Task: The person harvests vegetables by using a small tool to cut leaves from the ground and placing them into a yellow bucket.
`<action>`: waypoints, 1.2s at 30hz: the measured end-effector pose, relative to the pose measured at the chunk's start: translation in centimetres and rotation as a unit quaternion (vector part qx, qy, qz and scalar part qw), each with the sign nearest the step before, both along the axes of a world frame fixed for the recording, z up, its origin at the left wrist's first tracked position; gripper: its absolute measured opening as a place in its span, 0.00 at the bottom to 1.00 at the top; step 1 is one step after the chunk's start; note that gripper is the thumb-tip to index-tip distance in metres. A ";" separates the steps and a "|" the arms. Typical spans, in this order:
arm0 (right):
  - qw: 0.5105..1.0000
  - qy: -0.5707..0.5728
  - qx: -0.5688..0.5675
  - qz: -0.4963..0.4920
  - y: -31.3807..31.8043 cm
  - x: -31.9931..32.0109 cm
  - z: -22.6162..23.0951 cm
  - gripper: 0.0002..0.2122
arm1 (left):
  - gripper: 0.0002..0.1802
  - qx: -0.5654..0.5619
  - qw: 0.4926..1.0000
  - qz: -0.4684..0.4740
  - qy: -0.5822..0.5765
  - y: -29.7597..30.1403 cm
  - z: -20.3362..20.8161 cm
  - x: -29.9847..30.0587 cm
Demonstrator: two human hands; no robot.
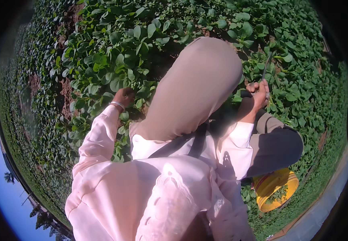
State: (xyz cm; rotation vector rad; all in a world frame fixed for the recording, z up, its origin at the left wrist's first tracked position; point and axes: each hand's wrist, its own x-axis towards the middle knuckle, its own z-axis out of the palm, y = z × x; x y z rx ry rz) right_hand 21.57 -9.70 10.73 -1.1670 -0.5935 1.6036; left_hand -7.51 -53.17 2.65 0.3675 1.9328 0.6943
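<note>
At the left, my left hand (124,97) reaches in among low leafy green plants (101,82), a light bangle on its wrist. Its fingers look curled in shade at the leaves, and what they grip is hidden. Over on the right, my right hand (259,94) is closed around the handle of a knife-like tool (267,66). The tool's thin dark blade points up and away, above the leaves. Something ring-like shows on a finger of this hand. Between the two hands rises my bent knee in brown trousers (198,80).
A yellow bucket (263,203) lies tilted at the lower right, some green leaves (279,194) inside it. My other leg (276,150) is folded near it. Dense plants surround me, with reddish soil (66,96) showing between rows. A pale strip (322,213) borders the field.
</note>
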 end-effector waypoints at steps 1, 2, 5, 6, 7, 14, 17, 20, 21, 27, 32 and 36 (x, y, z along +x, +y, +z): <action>0.999 0.018 0.003 0.034 0.4 0.2 0.4 0.08 | 0.15 -0.005 0.999 -0.026 -0.029 -1.3 -1.7 2.5; 0.999 -0.007 -0.013 0.030 0.4 -0.4 1.0 0.08 | 0.15 -0.012 0.998 -0.043 -0.044 -1.6 -2.9 4.1; 1.000 0.004 -0.021 0.015 -1.2 -3.4 2.1 0.07 | 0.15 -0.047 0.998 -0.023 -0.025 -2.9 -3.0 5.6; 1.000 -0.002 -0.019 -0.005 -0.8 -3.7 2.4 0.06 | 0.15 -0.047 0.998 -0.027 -0.018 -2.3 -3.2 5.6; 1.000 0.004 -0.017 -0.012 -0.3 -3.8 2.8 0.07 | 0.15 -0.046 0.998 -0.031 -0.012 -1.4 -3.3 5.5; 0.997 0.049 -0.044 0.047 -0.8 -6.5 4.8 0.07 | 0.16 -0.043 0.998 -0.037 0.031 -0.3 -2.2 5.2; 0.999 0.043 -0.011 0.018 -0.9 -7.8 4.8 0.06 | 0.16 -0.031 0.998 -0.041 0.040 0.5 -2.7 5.6; 0.998 0.056 0.015 0.026 -1.6 -8.9 4.8 0.05 | 0.17 -0.022 0.998 -0.037 0.055 0.3 -2.7 6.0; 0.998 0.058 0.021 0.031 -1.8 -8.9 4.8 0.05 | 0.17 -0.016 0.997 -0.040 0.058 0.6 -3.0 6.3; 0.992 -0.004 0.071 0.103 -2.9 -8.2 6.0 0.07 | 0.18 0.031 0.994 -0.048 0.090 2.5 -4.7 7.6; 0.986 -0.026 0.107 0.124 -4.9 -7.7 9.0 0.06 | 0.19 0.080 0.988 -0.053 0.118 4.5 -6.9 9.4; 0.977 0.010 0.155 0.148 -6.0 -8.8 11.7 0.06 | 0.19 0.108 0.983 -0.047 0.142 4.8 -8.5 10.6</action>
